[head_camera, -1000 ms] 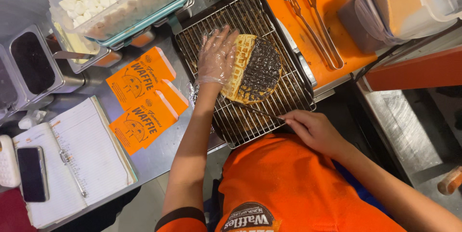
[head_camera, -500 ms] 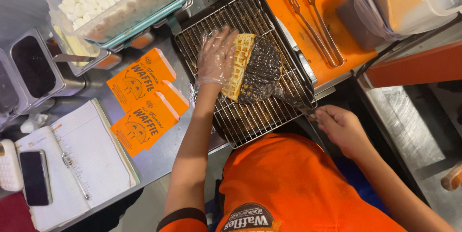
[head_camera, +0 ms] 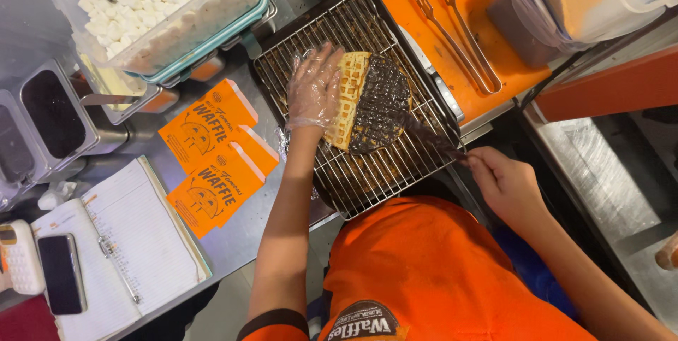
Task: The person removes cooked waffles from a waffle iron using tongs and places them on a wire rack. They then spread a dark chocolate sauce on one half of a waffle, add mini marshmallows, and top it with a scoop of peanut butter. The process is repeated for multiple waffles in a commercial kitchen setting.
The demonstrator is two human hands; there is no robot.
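A round waffle [head_camera: 371,101] lies on a wire cooling rack [head_camera: 367,164]; most of it is coated in dark chocolate spread, and a golden strip on its left is bare. My left hand [head_camera: 314,90], in a clear plastic glove, rests flat on the waffle's left edge. My right hand [head_camera: 505,185] grips the handle of a spreading knife [head_camera: 427,136], whose blade lies on the chocolate side of the waffle.
Metal tongs [head_camera: 455,26] lie on an orange board at the back right. A tub of marshmallows [head_camera: 159,12] with a scoop stands at the back left, with sauce containers [head_camera: 49,111] beside it. Orange paper sleeves [head_camera: 212,154], an open notebook [head_camera: 134,242] and a phone [head_camera: 61,274] lie to the left.
My right hand has moved right and outward along the rack's edge, and the knife has swept across the waffle. More of the waffle now carries chocolate. The left hand has stayed on the waffle.
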